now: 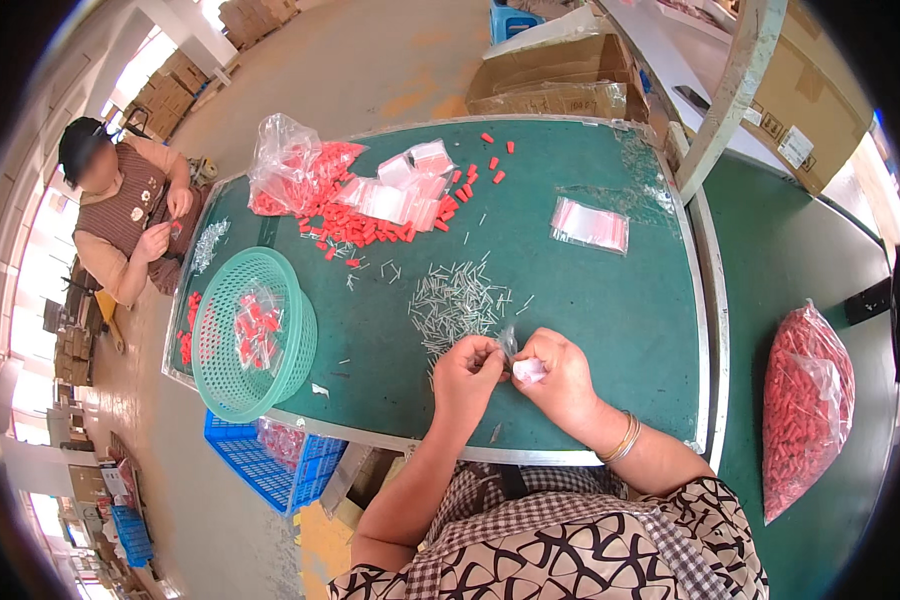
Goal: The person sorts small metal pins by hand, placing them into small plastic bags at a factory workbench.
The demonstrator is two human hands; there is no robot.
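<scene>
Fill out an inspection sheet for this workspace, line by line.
Surface: green tabletop with pale edging.
Work items: metal pins heaped near the hands; red pieces piled beyond; flat bags toward the right; green basket holding filled packets.
Clutter: stray pins and red pieces; white scrap near the basket.
Hands: left hand pinches a small clear bag; right hand clasps a whitish item.
Cables: nothing seen.
Surroundings: co-worker at left; blue crate below the table edge; cardboard box beyond.
</scene>
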